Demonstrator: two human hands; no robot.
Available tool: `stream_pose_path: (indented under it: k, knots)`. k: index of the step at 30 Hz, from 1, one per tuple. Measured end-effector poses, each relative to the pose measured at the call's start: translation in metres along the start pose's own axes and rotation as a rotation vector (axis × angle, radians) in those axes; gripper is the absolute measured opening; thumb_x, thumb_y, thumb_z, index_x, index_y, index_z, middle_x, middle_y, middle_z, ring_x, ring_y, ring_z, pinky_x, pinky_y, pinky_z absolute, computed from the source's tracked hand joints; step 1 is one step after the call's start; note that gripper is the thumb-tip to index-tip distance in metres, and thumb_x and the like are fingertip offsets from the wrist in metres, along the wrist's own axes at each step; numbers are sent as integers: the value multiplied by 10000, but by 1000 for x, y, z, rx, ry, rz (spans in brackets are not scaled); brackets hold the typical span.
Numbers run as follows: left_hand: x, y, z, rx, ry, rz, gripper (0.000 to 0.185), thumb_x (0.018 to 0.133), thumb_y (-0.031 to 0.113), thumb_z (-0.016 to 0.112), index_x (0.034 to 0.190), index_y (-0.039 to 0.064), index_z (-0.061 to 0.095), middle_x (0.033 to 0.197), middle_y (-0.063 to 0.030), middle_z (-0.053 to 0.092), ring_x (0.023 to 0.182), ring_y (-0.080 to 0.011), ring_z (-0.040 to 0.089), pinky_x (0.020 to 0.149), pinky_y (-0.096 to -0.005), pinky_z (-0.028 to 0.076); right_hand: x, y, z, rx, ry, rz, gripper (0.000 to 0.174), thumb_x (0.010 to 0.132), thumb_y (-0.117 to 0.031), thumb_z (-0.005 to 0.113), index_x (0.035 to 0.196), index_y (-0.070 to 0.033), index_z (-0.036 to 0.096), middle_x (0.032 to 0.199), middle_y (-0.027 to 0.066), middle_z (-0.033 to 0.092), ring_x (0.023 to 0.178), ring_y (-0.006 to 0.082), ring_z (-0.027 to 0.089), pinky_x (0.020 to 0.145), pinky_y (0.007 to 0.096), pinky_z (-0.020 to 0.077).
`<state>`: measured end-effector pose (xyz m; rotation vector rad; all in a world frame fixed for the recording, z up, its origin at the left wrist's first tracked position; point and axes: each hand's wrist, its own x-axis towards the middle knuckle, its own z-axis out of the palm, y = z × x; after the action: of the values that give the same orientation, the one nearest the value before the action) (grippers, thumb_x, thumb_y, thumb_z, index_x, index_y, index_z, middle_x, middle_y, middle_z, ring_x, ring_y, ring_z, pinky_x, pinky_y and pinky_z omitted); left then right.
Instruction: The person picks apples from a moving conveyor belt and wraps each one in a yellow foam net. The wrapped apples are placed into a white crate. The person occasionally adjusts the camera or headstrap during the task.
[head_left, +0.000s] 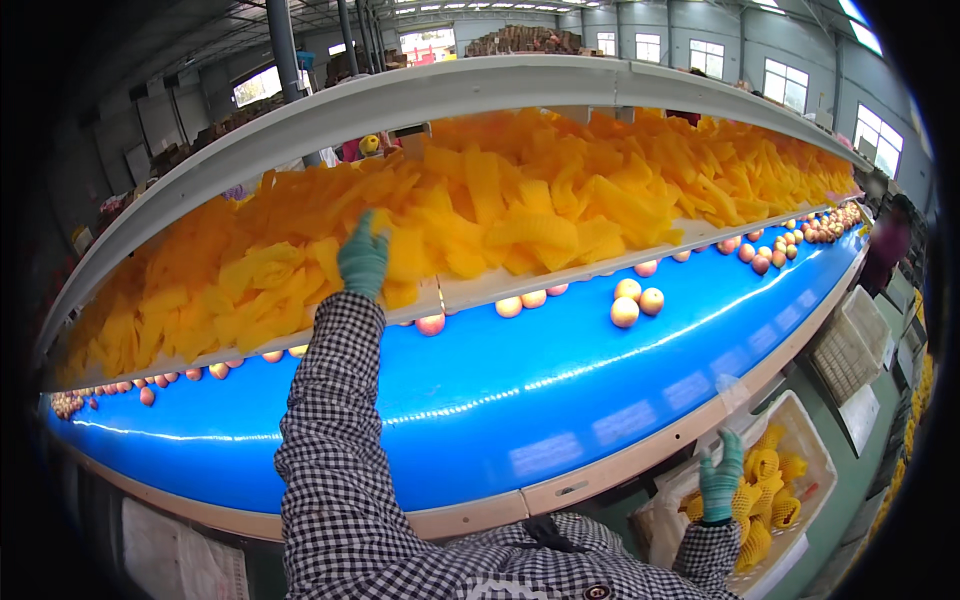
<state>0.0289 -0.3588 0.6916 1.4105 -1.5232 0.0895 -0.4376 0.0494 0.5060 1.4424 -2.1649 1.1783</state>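
Note:
My left hand (364, 259), in a green striped glove, reaches over the blue belt to a shelf heaped with yellow foam net sleeves (529, 232). Its fingers are among the sleeves, and I cannot tell whether they grip one. Low on the right, my right hand (720, 480) wears a matching glove. Its fingers are apart with nothing between them, above the near-left side of a white plastic crate (819, 442). Inside that crate lie several yellow-netted fruits (765, 487). Reddish-yellow apples (626, 311) rest on the blue conveyor belt (480, 405), three of them in a loose cluster.
A pale rail (465, 517) borders the belt's near side. Above the foam shelf runs a long white beam (480, 86). Another pale crate (851, 337) stands farther right, near a blurred person (889, 244). More apples (829, 223) crowd the belt's far right end.

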Motion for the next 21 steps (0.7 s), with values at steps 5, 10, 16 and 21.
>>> stream_pose_path:
  k: [5,10,16,21]
  knots:
    - [-21,-12,18,-24,-127,84,419,762,151,659,1151,77,523,1100,-153,607,965,-308,596,848,-353,464,53,-96,15,312,-32,-259,492,734,-121,713,1161,11,506,1140,177,546,1093,349,513,923,400,423]
    - [-23,-9,12,-174,-104,-145,429,736,128,681,1135,65,535,1042,-151,628,958,-285,603,829,-345,467,131,-232,55,469,-162,-726,612,702,-199,742,1221,-31,464,1206,158,512,1148,371,457,953,434,377]
    - [-34,-15,8,-466,-106,-230,390,768,121,671,1123,16,548,979,-118,641,877,-214,607,784,-309,476,201,-402,160,245,-199,-967,714,729,-465,654,1315,-137,411,1388,147,326,1308,361,250,1032,541,214]
    - [-34,-40,11,-1014,40,-397,310,789,45,649,1085,-11,576,940,-66,636,826,-157,589,759,-265,473,205,-441,223,-53,-692,-728,796,707,-594,620,1346,-184,384,1455,117,236,1355,331,171,1063,556,144]
